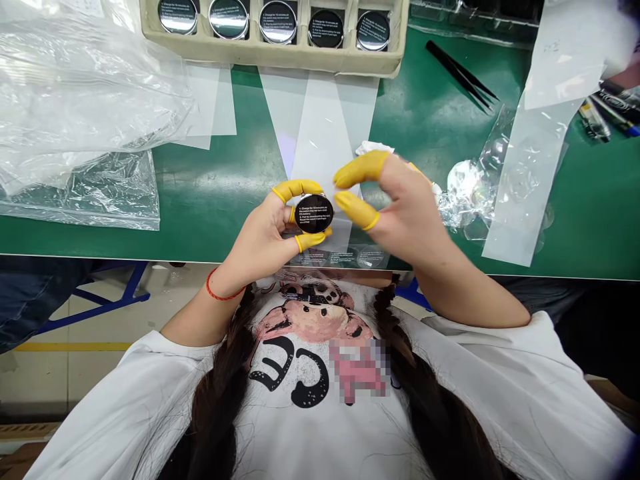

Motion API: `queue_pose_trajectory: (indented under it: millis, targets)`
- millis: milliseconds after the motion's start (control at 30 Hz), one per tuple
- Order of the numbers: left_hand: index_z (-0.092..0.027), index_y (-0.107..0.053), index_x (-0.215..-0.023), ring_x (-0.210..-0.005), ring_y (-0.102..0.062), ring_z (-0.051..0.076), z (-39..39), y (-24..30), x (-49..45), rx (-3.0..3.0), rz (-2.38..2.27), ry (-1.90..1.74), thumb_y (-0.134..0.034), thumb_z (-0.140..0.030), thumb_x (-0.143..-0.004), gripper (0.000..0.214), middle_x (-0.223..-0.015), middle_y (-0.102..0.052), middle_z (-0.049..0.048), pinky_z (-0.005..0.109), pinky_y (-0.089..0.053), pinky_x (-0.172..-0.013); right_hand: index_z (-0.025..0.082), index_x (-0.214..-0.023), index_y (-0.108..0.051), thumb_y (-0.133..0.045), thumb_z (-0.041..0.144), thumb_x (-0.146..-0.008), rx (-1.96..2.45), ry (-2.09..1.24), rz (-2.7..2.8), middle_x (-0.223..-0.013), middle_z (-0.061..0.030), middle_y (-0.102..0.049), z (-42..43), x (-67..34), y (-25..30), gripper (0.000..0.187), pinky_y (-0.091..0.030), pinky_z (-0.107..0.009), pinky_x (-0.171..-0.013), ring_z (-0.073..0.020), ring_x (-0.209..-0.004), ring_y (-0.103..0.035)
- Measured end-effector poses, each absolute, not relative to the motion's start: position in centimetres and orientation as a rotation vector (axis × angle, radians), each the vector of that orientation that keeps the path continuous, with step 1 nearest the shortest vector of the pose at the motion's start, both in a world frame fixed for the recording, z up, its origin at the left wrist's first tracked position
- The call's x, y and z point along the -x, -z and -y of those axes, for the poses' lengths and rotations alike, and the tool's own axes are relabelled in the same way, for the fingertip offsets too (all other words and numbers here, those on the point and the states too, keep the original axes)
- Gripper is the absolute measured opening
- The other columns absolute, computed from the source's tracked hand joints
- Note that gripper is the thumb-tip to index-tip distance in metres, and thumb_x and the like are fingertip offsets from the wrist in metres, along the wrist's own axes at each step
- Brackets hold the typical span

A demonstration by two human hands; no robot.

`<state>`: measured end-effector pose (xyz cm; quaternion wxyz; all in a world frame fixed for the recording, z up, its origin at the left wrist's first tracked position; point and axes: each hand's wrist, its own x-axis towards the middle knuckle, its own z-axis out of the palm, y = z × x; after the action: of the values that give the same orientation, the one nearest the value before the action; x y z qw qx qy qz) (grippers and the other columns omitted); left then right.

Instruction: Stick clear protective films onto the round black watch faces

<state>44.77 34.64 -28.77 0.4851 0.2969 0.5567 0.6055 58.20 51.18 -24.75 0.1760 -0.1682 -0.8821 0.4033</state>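
My left hand (267, 230) holds a round black watch body (313, 213) with white printed text on its face, pinched between fingers in yellow finger cots. My right hand (395, 200) hovers just to the right of it, its cotted fingers spread and curved, holding nothing that I can see. Both hands are above the near edge of the green bench mat (210, 187). A clear film strip (320, 133) lies on the mat right behind the watch body.
A cardboard tray (270, 57) at the back holds several more round black watch bodies. Crumpled clear plastic bags (75, 100) fill the left. Black tweezers (463, 73) lie at the back right, with film strips (530, 173), crumpled clear film (470, 190) and pens (607, 110) further right.
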Motion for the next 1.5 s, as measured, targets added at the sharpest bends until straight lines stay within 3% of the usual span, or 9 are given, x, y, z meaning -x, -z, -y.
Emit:
queue_pose_trajectory:
  millis: [100,167,267,367,467,633,733,1100,1500]
  targets:
    - [-0.022,-0.055,-0.121,-0.085,-0.079,0.017,-34.6,28.6,-44.7,-0.722,-1.357,-1.453,-0.083,-0.021,-0.077,0.052,-0.087,-0.076,-0.0019,0.026,-0.063,-0.079,0.023,-0.107,-0.068,-0.066,0.045,-0.095,0.776,-0.564,2.680,-0.113,-0.0122,-0.070,-53.3,-60.6,23.5,0.025,-0.046,-0.057,-0.103,-0.0343,-0.114,-0.063]
    - [-0.022,-0.055,-0.122,-0.086,-0.079,0.017,-34.7,28.5,-44.7,-0.735,-1.362,-1.442,-0.083,-0.021,-0.077,0.052,-0.088,-0.076,-0.0012,0.027,-0.063,-0.077,0.018,-0.117,-0.067,-0.077,0.033,-0.087,1.114,-0.322,2.809,-0.120,-0.0178,-0.068,-54.6,-61.9,23.5,0.035,-0.046,-0.060,-0.102,-0.0397,-0.119,-0.060]
    - [-0.021,-0.054,-0.124,-0.088,-0.079,0.018,-34.7,28.5,-44.6,-0.751,-1.358,-1.427,-0.081,-0.019,-0.078,0.053,-0.089,-0.076,-0.0008,0.028,-0.063,-0.078,0.012,-0.128,-0.062,-0.083,0.025,-0.081,1.519,-0.293,2.873,-0.128,-0.0228,-0.062,-55.6,-63.0,24.7,0.053,-0.049,-0.053,-0.098,-0.0383,-0.118,-0.059]
    - [-0.021,-0.054,-0.123,-0.088,-0.079,0.018,-34.7,28.5,-44.7,-0.741,-1.339,-1.435,-0.080,-0.015,-0.078,0.053,-0.088,-0.076,-0.0010,0.027,-0.063,-0.078,0.012,-0.120,-0.065,-0.076,0.026,-0.088,1.597,-0.340,2.798,-0.124,-0.0209,-0.062,-55.4,-63.2,25.7,0.037,-0.050,-0.048,-0.093,-0.0326,-0.109,-0.061]
    - [-0.021,-0.054,-0.121,-0.088,-0.080,0.018,-34.7,28.5,-44.7,-0.733,-1.318,-1.446,-0.079,-0.013,-0.078,0.051,-0.086,-0.076,-0.0013,0.027,-0.063,-0.077,0.013,-0.107,-0.068,-0.060,0.023,-0.098,1.333,-0.387,2.608,-0.116,-0.0182,-0.064,-53.8,-63.2,25.6,0.016,-0.051,-0.044,-0.089,-0.0281,-0.108,-0.060]
    - [-0.022,-0.055,-0.122,-0.083,-0.078,0.014,-34.7,29.0,-44.7,-0.788,-1.307,-1.461,-0.081,-0.015,-0.078,0.052,-0.088,-0.076,-0.0017,0.023,-0.060,-0.073,0.025,-0.113,-0.067,-0.057,0.033,-0.103,0.498,-0.651,2.504,-0.103,-0.0048,-0.071,-49.0,-61.5,25.2,0.016,-0.054,-0.037,-0.087,-0.0191,-0.100,-0.065]
    - [-0.021,-0.056,-0.121,-0.079,-0.074,0.012,-34.7,29.4,-44.6,-0.831,-1.298,-1.491,-0.085,-0.017,-0.075,0.055,-0.090,-0.075,-0.0018,0.020,-0.059,-0.071,0.023,-0.109,-0.067,-0.053,0.034,-0.104,0.226,-0.573,2.544,-0.095,-0.0056,-0.071,-47.4,-59.9,26.4,0.018,-0.054,-0.037,-0.080,-0.0196,-0.091,-0.064]
    - [-0.020,-0.055,-0.126,-0.085,-0.073,0.012,-34.5,29.5,-44.6,-0.872,-1.339,-1.444,-0.084,-0.021,-0.079,0.055,-0.098,-0.073,0.0003,0.022,-0.059,-0.079,0.029,-0.111,-0.065,-0.037,0.045,-0.106,0.352,-0.743,2.649,-0.102,-0.0076,-0.065,-49.9,-57.8,25.5,0.033,-0.053,-0.049,-0.092,-0.0250,-0.101,-0.060]
    - [-0.020,-0.055,-0.126,-0.081,-0.070,0.012,-34.6,29.6,-44.3,-0.871,-1.356,-1.400,-0.084,-0.026,-0.077,0.057,-0.096,-0.072,0.0010,0.020,-0.054,-0.072,0.035,-0.098,-0.070,-0.057,0.021,-0.095,-0.039,-0.360,2.600,-0.101,-0.0033,-0.070,-48.2,-61.5,27.6,0.019,-0.049,-0.042,-0.086,-0.0222,-0.101,-0.062]
